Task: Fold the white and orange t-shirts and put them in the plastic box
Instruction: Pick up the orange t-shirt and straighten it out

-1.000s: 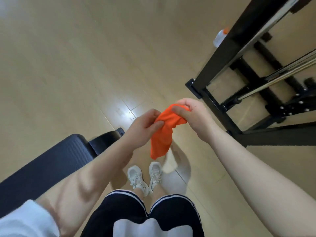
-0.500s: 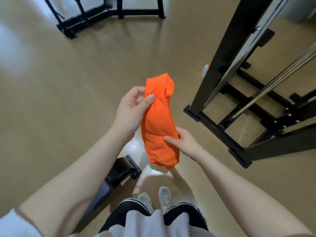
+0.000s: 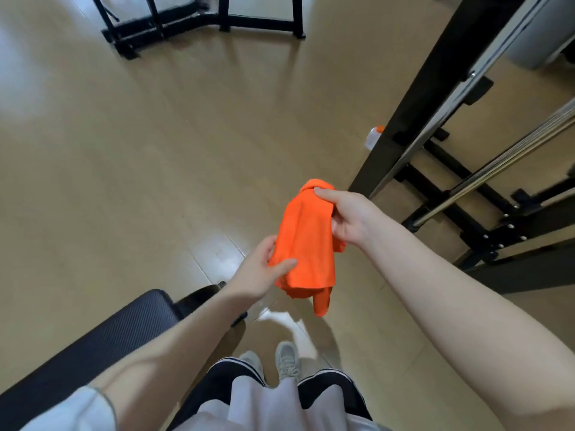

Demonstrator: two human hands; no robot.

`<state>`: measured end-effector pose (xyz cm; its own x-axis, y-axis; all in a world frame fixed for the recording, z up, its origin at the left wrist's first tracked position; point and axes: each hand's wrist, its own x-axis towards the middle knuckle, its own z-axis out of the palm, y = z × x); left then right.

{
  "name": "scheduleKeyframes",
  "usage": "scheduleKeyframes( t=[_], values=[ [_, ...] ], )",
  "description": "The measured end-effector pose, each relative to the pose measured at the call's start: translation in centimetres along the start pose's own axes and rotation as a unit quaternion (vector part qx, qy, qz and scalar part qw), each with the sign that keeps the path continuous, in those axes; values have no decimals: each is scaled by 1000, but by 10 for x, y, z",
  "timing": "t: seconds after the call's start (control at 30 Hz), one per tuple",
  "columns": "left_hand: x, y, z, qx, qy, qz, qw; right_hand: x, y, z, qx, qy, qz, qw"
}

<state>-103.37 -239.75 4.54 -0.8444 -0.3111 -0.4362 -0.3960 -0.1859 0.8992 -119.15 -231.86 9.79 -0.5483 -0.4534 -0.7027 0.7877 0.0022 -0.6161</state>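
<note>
A person is standing on a tan floor (image 3: 130, 169), holding a bunched orange t-shirt (image 3: 306, 241) in the air above their shoes (image 3: 286, 362). The right hand (image 3: 350, 220) is gripping the shirt's upper edge, thumb on top and fingers curled beneath. The left hand (image 3: 264, 272) is pinching the lower left part between thumb and fingers. A black padded bench (image 3: 102, 334) is lying at lower left, and a black metal rack (image 3: 441, 98) is standing at right.
</note>
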Motion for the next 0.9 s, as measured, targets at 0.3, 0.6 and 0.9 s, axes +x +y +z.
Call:
scheduleKeyframes(
  t=[0.3,0.6,0.9],
  values=[
    [23,65,3,-133,174,25,975,-26,44,-22,-276,-44,-211,936],
    [23,76,-22,-7,239,24,971,-17,41,-8,-289,43,-307,906],
    [15,87,-39,-136,270,37,952,-4,-1,-31,-605,110,-299,730]
  ],
)
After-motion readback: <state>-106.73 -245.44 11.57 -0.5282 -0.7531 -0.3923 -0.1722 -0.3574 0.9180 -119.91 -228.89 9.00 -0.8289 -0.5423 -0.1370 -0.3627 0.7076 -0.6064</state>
